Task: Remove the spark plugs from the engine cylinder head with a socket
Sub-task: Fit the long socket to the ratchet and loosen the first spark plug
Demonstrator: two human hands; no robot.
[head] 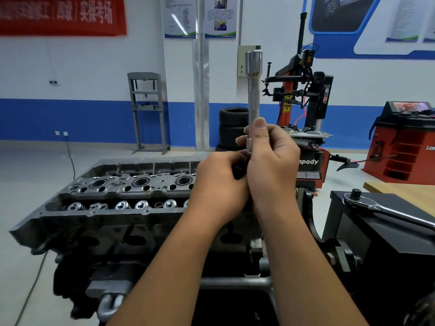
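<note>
I hold a long chrome spark plug socket point(253, 90) upright in front of me, its wide end at the top. My right hand point(270, 161) grips its lower shaft, thumb pressed against the metal. My left hand point(219, 182) curls around the bottom end, where something dark sits between the fingers; I cannot tell what it is. Below and to the left lies the grey engine cylinder head point(113, 191) with three round plug wells open along its top and a row of valve springs in front.
A chrome ratchet wrench point(386, 208) lies on a black box point(376, 234) at the right. A wooden bench top point(404, 189) is behind it. Stacked tyres point(231, 128), a tyre changer point(306, 102) and a red wheel balancer point(404, 142) stand further back.
</note>
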